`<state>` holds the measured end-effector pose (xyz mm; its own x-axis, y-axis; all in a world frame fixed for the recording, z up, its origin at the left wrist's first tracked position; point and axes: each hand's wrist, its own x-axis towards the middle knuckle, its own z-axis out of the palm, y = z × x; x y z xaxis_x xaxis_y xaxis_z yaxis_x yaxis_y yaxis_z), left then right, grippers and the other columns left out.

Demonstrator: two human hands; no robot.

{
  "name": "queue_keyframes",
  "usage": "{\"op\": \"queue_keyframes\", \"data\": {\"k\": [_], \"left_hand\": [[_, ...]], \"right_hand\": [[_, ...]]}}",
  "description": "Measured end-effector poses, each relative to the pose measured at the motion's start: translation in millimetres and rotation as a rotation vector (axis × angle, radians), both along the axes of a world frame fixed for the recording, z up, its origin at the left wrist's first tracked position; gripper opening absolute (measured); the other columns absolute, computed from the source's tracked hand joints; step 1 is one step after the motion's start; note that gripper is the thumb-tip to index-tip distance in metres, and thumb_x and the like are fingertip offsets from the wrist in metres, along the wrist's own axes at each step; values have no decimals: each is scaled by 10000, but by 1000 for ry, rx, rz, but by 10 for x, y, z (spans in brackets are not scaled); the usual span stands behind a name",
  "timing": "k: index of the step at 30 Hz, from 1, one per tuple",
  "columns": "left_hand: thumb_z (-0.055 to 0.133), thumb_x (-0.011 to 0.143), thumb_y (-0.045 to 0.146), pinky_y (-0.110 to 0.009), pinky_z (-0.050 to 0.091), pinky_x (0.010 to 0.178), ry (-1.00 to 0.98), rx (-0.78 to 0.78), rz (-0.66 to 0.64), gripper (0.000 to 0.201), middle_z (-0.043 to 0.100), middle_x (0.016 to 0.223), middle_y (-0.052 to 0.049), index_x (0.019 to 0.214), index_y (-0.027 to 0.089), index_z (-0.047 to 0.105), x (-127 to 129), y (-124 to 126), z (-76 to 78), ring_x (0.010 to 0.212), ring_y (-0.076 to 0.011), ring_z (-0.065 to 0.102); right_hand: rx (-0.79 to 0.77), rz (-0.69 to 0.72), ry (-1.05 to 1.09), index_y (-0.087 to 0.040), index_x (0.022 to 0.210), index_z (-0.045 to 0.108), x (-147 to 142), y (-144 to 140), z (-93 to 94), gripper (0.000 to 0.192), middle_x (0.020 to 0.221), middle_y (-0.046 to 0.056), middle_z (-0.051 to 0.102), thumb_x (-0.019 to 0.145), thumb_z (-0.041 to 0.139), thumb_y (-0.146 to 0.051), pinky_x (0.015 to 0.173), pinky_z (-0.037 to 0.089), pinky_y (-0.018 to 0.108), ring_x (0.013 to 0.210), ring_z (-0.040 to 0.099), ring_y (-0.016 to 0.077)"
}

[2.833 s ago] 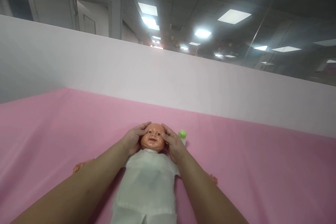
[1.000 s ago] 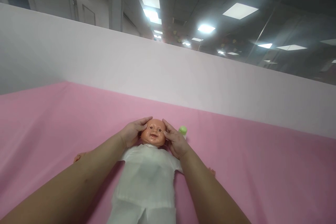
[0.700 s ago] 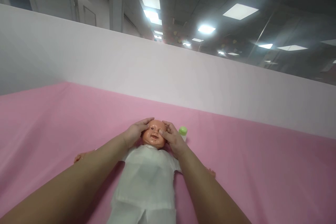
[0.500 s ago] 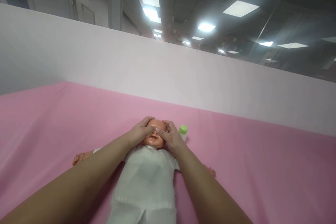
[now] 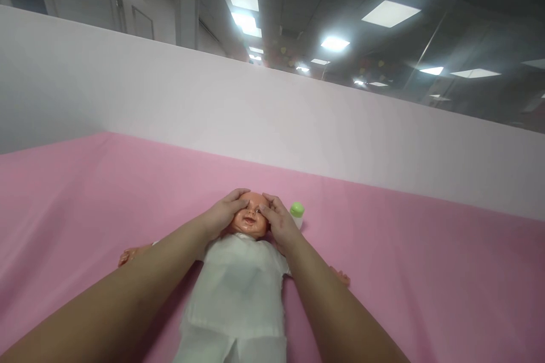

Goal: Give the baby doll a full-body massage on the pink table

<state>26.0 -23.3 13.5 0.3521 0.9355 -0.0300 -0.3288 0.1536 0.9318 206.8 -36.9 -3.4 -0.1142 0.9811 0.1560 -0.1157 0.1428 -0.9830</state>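
Observation:
A baby doll (image 5: 238,289) in white clothes lies on its back on a pink sheet (image 5: 404,272), head away from me. My left hand (image 5: 222,216) cups the left side of the doll's head (image 5: 250,216), thumb over its eye. My right hand (image 5: 276,226) cups the right side, thumb also laid across the eye area. Both hands rest flat on the face with fingers spread; neither grips anything. The doll's small hands (image 5: 128,255) stick out at either side.
A small white bottle with a green cap (image 5: 297,213) stands on the sheet just right of the doll's head. A white partition wall (image 5: 272,119) rises behind the sheet. Above it are a ceiling with lit panels and a doorway (image 5: 131,11).
My thumbs slid from the doll's temples inward over its eyes and nose, then drew slightly apart again. The doll and bottle stayed put.

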Motion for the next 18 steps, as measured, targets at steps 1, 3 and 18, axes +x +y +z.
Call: {"op": "queue_keyframes", "data": {"k": [1,3,18], "left_hand": [[743,831,285,-397,586,850,-48,-25,-37,546,702,1137,-126,1337,215,549,-22,-6,12,951,-273,719],[773,805,248,-422,588,881,-131,-81,-85,607,687,1201,-147,1365,216,541,-69,-12,25,989,-289,719],[816,729,143,-504,549,969,-242,-151,-144,696,638,1339,-183,1382,200,583,-255,14,-42,1116,-348,689]], "right_hand": [[-23,16,24,-312,1290,593,5,-5,1,536,1269,36,675,808,728,-502,995,514,460,1170,635,287],[-79,51,82,-318,1317,597,20,-15,10,570,1279,37,678,791,751,-473,978,524,462,1153,646,290],[-210,217,247,-338,1426,568,159,-38,42,800,1501,41,560,692,886,-319,1116,453,483,1305,582,276]]}}
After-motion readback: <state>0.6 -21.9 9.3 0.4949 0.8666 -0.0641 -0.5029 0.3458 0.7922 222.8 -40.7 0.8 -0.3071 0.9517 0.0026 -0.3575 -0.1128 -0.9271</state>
